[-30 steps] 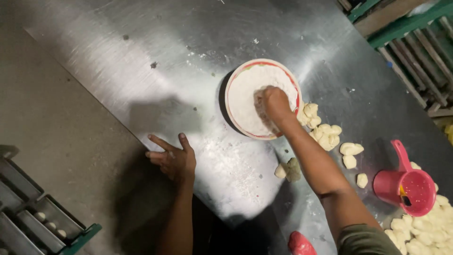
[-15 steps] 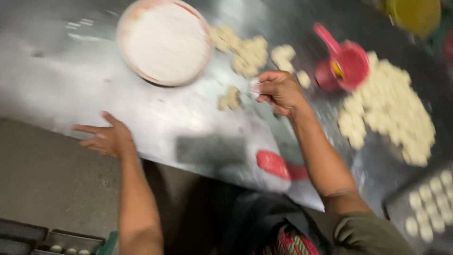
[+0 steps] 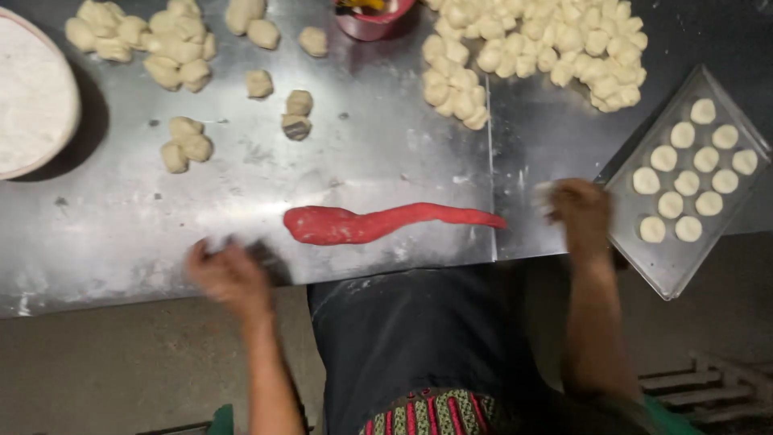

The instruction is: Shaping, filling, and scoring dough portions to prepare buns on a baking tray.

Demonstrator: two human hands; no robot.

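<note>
Red dough strip (image 3: 386, 223): long, tapered, thick end left, thin tip right, lying flat near front edge of steel table (image 3: 362, 153), between the 2 hands, touching neither. Left hand (image 3: 229, 274) at table's front edge, just left of the strip's thick end, motion-blurred; grip can't be told. Right hand (image 3: 581, 209) over table just past the strip's thin tip, beside the tray's left edge, also blurred; a pale smear at its fingers, can't tell if it grasps anything.

Metal tray (image 3: 668, 270) at right, set diagonally, overhanging table edge, holds 10 round pale dough discs (image 3: 686, 181) in rows. Big heap of pale dough lumps (image 3: 547, 40) at top right. Smaller cluster of lumps (image 3: 153, 44) at top left, plus loose pieces (image 3: 299, 102) mid-table. Round bowl of white flour (image 3: 32, 93) at left edge, cut off by frame. Red plastic cup (image 3: 374, 16) at top centre, mostly out of frame. No labels or signs visible.
</note>
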